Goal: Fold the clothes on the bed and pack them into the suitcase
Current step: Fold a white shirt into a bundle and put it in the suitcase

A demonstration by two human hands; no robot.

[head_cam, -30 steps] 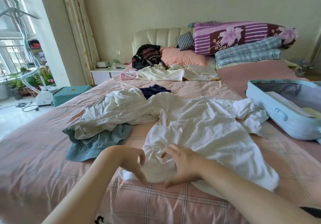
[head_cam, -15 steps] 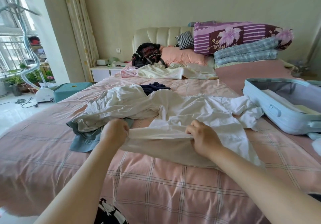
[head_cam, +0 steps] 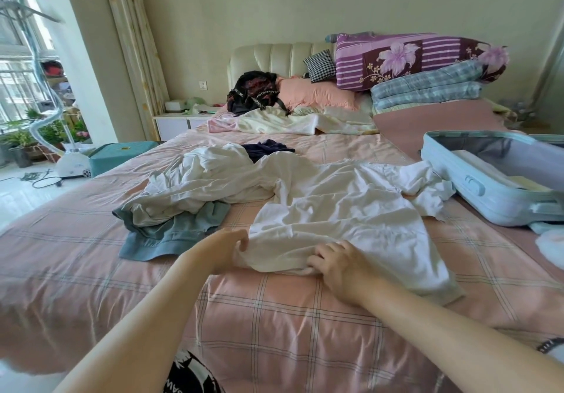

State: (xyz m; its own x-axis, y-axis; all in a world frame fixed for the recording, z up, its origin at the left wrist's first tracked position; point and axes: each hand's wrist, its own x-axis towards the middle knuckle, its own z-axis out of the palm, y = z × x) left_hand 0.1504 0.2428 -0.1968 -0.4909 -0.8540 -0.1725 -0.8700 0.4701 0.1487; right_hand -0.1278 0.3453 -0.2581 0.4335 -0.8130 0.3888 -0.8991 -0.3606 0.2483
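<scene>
A crumpled white shirt (head_cam: 345, 215) lies spread across the pink checked bed (head_cam: 274, 316). My left hand (head_cam: 227, 247) grips its near left edge. My right hand (head_cam: 341, 263) pinches the near hem a little to the right, fingers curled into the cloth. Behind it lie another white garment (head_cam: 198, 185), a grey-green garment (head_cam: 174, 228) and a small dark blue one (head_cam: 267, 148). A light blue suitcase (head_cam: 476, 191) lies open at the right side of the bed, with folded pale items inside.
Pillows and folded quilts (head_cam: 421, 63) are stacked at the headboard, beside a black backpack (head_cam: 254, 90) and loose pale bedding (head_cam: 290, 122). A garment steamer (head_cam: 71, 160) and a teal box (head_cam: 122, 154) stand on the floor at the left. A nightstand (head_cam: 180, 121) is by the curtain.
Both hands have brought the shirt's near edge back down onto the bed after lifting it half a second ago. The hem now lies flatter and closer to me.
</scene>
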